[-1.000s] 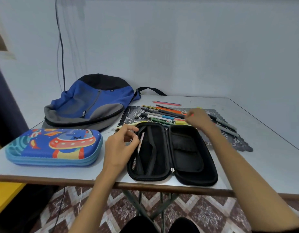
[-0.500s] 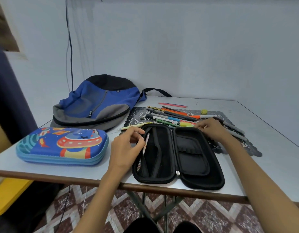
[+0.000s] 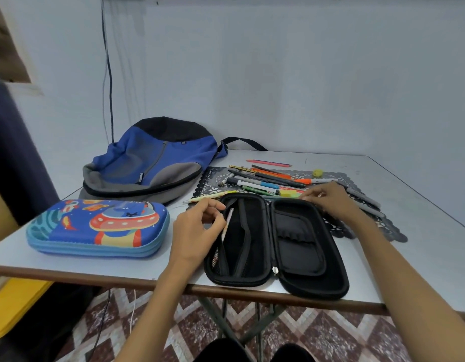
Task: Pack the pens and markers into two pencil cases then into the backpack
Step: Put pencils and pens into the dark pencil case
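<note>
Head cam: the black pencil case (image 3: 299,239) lies open at the bench's (image 3: 435,257) near edge. The left grip (image 3: 197,228) pinches a white pen (image 3: 227,226) poked into the case's left half. The right grip (image 3: 328,199) is curled over the pens and markers (image 3: 262,178) just behind, can't tell if it's got one. Backpack (image 3: 153,158) at the far-left corner, blue case (image 3: 98,228) near-left, closed.

Black case (image 3: 276,246), blue-grey backpack (image 3: 153,163)

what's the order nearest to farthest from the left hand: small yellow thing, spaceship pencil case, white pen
1. white pen: held by the left hand itself.
2. spaceship pencil case: just to the hand's left.
3. small yellow thing: far back right, on the mat.
</note>
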{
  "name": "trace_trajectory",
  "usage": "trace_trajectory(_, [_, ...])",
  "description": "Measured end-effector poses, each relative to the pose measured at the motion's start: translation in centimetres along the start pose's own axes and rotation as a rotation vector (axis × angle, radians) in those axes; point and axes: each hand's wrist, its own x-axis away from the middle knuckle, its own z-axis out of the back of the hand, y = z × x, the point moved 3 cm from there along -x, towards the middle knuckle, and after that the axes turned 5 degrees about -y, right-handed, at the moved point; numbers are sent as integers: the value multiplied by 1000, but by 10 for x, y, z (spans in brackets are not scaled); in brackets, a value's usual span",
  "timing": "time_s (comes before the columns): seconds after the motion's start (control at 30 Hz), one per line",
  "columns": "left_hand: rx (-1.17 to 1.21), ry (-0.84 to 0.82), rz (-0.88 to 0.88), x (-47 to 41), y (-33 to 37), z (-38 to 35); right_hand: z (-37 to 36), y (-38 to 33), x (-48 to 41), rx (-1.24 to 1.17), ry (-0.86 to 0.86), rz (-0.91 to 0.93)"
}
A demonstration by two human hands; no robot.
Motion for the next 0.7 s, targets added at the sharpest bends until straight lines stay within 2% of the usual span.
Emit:
trace_trajectory(0.2, [15, 4, -3, -1, -3, 0, 16, -19, 1, -719, 313, -36])
trace_trajectory(0.3, [21, -1, 2, -1, -5, -1, 24, -41, 2, -931, 390, -7])
trace_trajectory(0.37, [30, -5, 3, -2, -4, -1, 20, -55, 1, -961, 343, -29])
trace_trajectory(0.53, [49, -14, 16, -2, -6, -2, -18, -86, -2, -992, 105, -117])
trace_trajectory(0.7, [58, -5, 18, -3, -7, -1, -66, -109, 5, -851, -173, -190])
